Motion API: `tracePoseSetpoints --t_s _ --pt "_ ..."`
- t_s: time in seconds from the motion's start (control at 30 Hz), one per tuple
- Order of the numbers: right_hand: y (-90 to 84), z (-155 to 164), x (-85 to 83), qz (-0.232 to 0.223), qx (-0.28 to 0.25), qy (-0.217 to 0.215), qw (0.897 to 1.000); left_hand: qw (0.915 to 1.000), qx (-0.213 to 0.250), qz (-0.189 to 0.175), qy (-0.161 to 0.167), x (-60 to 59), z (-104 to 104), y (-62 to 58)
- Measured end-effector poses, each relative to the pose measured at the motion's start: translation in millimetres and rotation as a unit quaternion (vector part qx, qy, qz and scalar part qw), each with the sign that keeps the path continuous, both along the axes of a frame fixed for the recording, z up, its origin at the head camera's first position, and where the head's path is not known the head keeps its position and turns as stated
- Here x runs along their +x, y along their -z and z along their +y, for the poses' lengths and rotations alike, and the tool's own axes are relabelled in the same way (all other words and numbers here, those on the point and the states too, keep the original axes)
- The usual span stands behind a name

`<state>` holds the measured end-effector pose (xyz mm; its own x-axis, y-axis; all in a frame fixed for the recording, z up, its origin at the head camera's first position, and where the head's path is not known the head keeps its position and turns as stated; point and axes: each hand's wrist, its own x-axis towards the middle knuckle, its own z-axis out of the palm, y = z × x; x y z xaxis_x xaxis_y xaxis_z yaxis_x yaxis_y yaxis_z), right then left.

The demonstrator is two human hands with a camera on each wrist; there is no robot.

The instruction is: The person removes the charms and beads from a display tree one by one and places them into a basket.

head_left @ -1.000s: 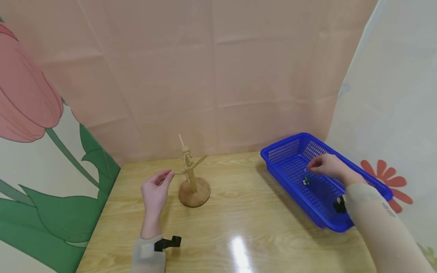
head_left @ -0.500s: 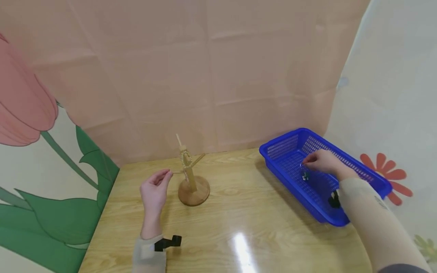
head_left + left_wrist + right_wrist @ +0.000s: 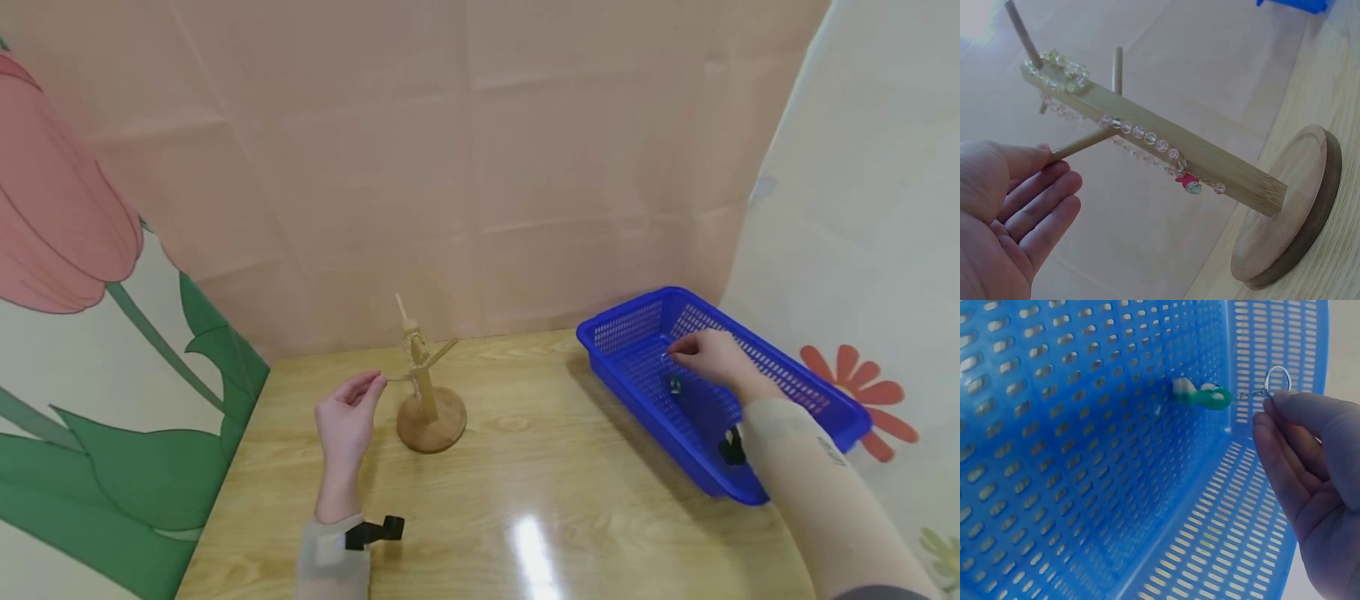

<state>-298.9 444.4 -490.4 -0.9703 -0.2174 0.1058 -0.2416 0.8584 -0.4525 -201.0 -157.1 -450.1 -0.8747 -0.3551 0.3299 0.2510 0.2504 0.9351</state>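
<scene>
The person's right hand (image 3: 716, 360) is over the blue basket (image 3: 672, 291), thumb and fingertips pinched together on the chain of a small green-and-white keychain (image 3: 1211, 398); its metal ring (image 3: 1277, 367) sticks out past the thumb, and the green figure dangles inside the basket, though whether it touches the floor I cannot tell. Well across the table (image 3: 510, 467), the left hand (image 3: 347, 421) has thumb and forefinger closed on the end of a wooden peg (image 3: 1080, 148), the other fingers loosely bent. That peg juts from an upright wooden stand (image 3: 431, 425) with a round base. A yellowish bead bracelet (image 3: 1079, 79) sits at the foot of the top peg, while a pink bead strand (image 3: 1150, 137) with a pink-and-white charm (image 3: 1191, 184) runs along the post. The beige right sleeve (image 3: 795, 487) carries a dark printed mark (image 3: 831, 451), too small to read.
</scene>
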Motion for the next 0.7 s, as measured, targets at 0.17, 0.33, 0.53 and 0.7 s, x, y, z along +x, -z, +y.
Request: tracePoseSetpoints --t_s 0.17,0.33,0.53,0.7 --pt "11.3 -2.9 -1.3 0.004 0.003 -0.008 1.000 1.0000 0.005 -0.006 -0.002 -13.8 -7.5 23.9" --pt "15.6 -7.7 -3.2 0.016 0.004 -0.008 1.000 1.0000 0.004 -0.003 0.004 -15.4 -10.8 28.2" --pt "11.9 -10.4 -7.5 0.017 0.006 -0.007 1.000 1.0000 -0.003 0.002 0.005 -16.4 -12.6 24.8" --pt "9.9 -7.6 -7.5 0.002 0.011 -0.002 1.000 1.0000 -0.002 -0.006 -0.001 -15.6 -11.4 22.5"
